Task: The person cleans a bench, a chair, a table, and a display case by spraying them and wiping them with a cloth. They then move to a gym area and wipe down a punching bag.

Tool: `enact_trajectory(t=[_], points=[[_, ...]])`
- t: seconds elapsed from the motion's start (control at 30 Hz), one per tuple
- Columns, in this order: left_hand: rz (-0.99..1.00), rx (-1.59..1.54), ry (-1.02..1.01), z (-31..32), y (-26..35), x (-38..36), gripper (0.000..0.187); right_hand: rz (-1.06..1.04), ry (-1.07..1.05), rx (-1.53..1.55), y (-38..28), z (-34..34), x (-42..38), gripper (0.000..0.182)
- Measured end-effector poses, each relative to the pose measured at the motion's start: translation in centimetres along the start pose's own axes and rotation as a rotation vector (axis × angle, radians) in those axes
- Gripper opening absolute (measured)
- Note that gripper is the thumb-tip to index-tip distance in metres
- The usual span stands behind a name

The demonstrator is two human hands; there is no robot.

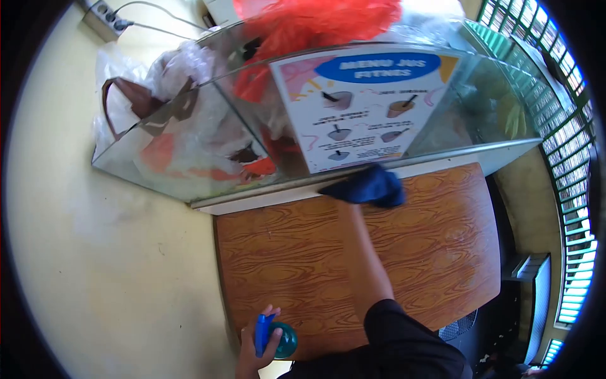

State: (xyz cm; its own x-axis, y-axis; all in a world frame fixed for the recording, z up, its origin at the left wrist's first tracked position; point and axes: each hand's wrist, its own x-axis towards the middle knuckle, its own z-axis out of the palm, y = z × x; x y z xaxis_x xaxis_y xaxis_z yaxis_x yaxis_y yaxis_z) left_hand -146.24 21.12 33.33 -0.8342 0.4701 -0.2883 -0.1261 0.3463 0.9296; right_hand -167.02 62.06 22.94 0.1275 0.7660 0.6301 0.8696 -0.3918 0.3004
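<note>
A dark blue cloth (372,187) lies against the lower edge of the glass case, at the far side of the wooden table (290,265). My right arm reaches out to it, and the cloth covers my right hand, so its fingers are hidden. Near the table's close left corner, my left hand (260,344) is wrapped round a spray bottle with a blue trigger head (262,333) and a round teal body (285,341).
Beyond the table stands a glass case (467,120) with a menu poster (366,107) on its front. Red plastic bags (315,22) lie on top, and a brown-handled bag (136,98) is at its left. A wall (113,265) borders the left; green window bars (568,183) are at right.
</note>
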Motion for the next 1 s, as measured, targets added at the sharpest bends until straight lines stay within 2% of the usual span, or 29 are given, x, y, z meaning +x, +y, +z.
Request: enact_trajectory(t=[0.17,0.4,0.57,0.7,0.77,0.87,0.93,1.0], points=[[-0.036,-0.062,-0.057,-1.7,-0.8,0.5,0.053,-0.073,0.072,0.084,-1.4,-2.1,-2.9,0.026],[-0.084,-0.038,0.081,-5.7,-3.2,-1.9,0.056,-0.198,0.118,0.192,-3.4,-4.2,-13.1,0.026],[-0.158,-0.088,0.243,-7.4,-3.5,-4.6,0.059,-0.261,0.132,0.306,-4.9,-12.9,-25.1,0.026],[-0.059,0.008,0.303,-7.2,-4.2,-6.3,0.058,-0.283,0.149,0.371,-5.0,-18.1,-32.5,0.025],[0.008,0.060,0.347,-7.1,-4.3,-6.8,0.057,-0.285,0.170,0.400,-4.5,-18.3,-33.7,0.025],[0.015,0.012,0.354,-7.2,-4.6,-7.2,0.057,-0.298,0.229,0.456,-3.4,-14.1,-32.6,0.025],[-0.067,-0.107,0.258,-7.8,-5.5,-7.1,0.056,-0.322,0.270,0.502,-5.9,-9.6,-28.2,0.025],[-0.072,-0.162,0.252,-7.6,-5.8,-6.7,0.054,-0.415,0.346,0.567,-7.0,-3.0,-22.6,0.025]])
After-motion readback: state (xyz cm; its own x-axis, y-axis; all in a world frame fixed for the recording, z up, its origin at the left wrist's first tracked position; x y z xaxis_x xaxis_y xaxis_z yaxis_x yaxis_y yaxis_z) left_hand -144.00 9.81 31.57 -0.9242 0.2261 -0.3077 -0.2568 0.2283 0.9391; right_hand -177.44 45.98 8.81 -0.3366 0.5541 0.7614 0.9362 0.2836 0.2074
